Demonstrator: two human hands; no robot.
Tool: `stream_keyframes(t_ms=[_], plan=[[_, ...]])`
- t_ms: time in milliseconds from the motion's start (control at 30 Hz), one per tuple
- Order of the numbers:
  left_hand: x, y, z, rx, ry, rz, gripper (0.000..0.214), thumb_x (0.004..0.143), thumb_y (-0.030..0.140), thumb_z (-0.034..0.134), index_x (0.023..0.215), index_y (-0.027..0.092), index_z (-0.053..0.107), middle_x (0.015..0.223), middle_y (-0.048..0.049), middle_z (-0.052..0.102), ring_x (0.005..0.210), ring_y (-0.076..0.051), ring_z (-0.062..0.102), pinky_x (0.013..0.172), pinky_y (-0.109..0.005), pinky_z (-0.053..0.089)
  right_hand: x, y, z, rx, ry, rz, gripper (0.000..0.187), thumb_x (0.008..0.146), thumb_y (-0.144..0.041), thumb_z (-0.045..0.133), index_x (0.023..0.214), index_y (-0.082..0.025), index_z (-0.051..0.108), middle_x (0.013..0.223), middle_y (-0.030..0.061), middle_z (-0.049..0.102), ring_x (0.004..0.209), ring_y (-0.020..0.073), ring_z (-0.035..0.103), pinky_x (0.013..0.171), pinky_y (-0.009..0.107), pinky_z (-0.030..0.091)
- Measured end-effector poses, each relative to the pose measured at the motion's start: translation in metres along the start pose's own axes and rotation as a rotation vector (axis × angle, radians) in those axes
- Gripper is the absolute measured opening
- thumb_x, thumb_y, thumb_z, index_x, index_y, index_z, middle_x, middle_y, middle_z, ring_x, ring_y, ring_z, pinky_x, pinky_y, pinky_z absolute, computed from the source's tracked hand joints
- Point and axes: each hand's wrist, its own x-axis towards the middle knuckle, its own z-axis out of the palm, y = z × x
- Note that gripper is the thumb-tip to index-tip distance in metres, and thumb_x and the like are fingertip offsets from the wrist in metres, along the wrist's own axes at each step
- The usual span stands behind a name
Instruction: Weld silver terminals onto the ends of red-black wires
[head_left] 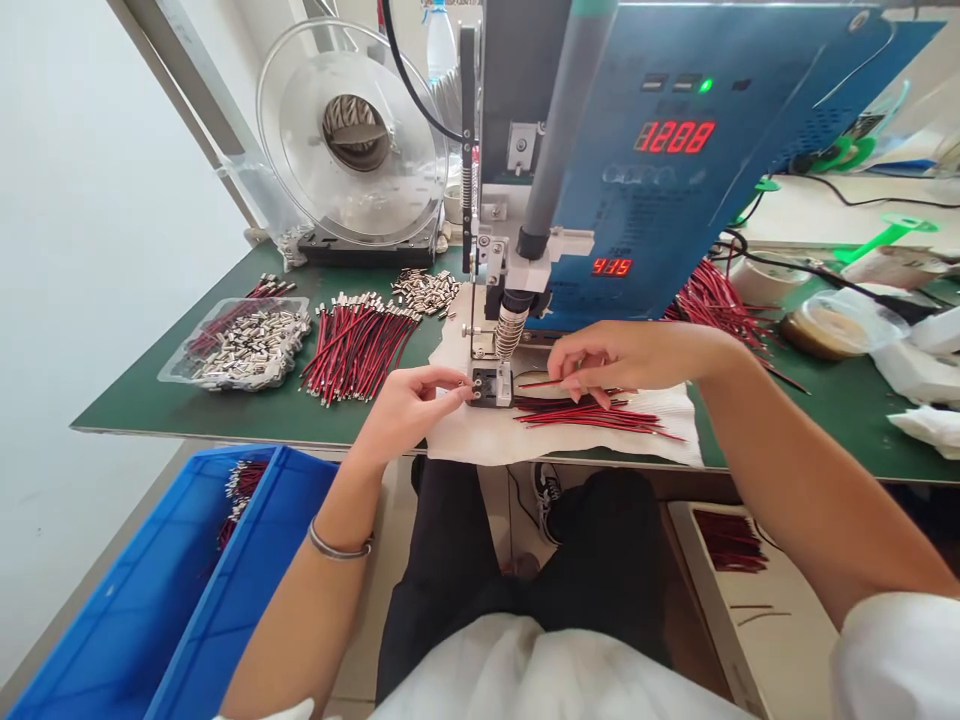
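Observation:
My left hand (409,408) is closed in a pinch at the left side of a small black fixture block (491,388). Whatever sits between its fingertips is too small to make out. On the other side of the block, my right hand (611,362) pinches a thin red-and-black wire (538,385), its end pointing left toward the block. The spring-wrapped tip of a soldering machine (511,330) stands directly above the block. Below my right hand, loose red-and-black wires (592,418) lie on a white cloth (480,440).
Left on the green table (165,410) are a bundle of wires with metal ends (360,345), a pile of metal connectors (426,290) and a clear tub (247,345) of connectors. A blue bin (180,560) stands below. More red wires (720,305) lie right of the blue control box (652,220).

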Motion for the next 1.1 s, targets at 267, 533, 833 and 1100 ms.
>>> stream_keyframes(t_ms=[267, 533, 833, 1100], plan=[[0.002, 0.000, 0.001, -0.295, 0.017, -0.090, 0.029, 0.075, 0.040, 0.085, 0.091, 0.018, 0.076, 0.093, -0.0116, 0.082, 0.088, -0.023, 0.077, 0.069, -0.026, 0.054, 0.017, 0.006, -0.012, 0.103, -0.240, 0.018, 0.023, 0.096, -0.042, 0.055, 0.107, -0.023, 0.048, 0.104, 0.0073, 0.075, 0.062, 0.0126, 0.067, 0.044, 0.022, 0.044], [0.008, 0.018, 0.025, -0.548, 0.257, -0.164, 0.022, 0.069, 0.037, 0.087, 0.073, 0.017, 0.077, 0.062, -0.0006, 0.068, 0.040, -0.003, 0.031, 0.038, -0.023, 0.018, 0.022, 0.019, 0.002, 0.270, -0.056, -0.094, 0.030, 0.096, -0.047, 0.059, 0.102, -0.020, 0.051, 0.071, -0.0016, 0.069, 0.048, 0.0065, 0.046, 0.044, 0.020, 0.034], [0.015, 0.022, 0.042, -0.719, 0.331, -0.185, 0.025, 0.067, 0.033, 0.083, 0.084, 0.016, 0.076, 0.074, -0.0031, 0.073, 0.042, -0.001, 0.028, 0.038, -0.021, 0.018, 0.025, 0.027, 0.011, 0.365, -0.022, -0.140, 0.032, 0.100, -0.044, 0.057, 0.117, -0.016, 0.057, 0.072, -0.0011, 0.070, 0.046, 0.0063, 0.046, 0.044, 0.021, 0.034], [0.012, 0.031, 0.049, -0.789, 0.416, -0.163, 0.024, 0.070, 0.030, 0.083, 0.080, 0.017, 0.066, 0.073, -0.0005, 0.071, 0.040, 0.000, 0.029, 0.036, -0.017, 0.020, 0.029, 0.024, 0.018, 0.361, -0.020, -0.102, 0.028, 0.099, -0.046, 0.058, 0.106, -0.019, 0.056, 0.072, -0.0005, 0.070, 0.048, 0.0070, 0.051, 0.041, 0.019, 0.033]])
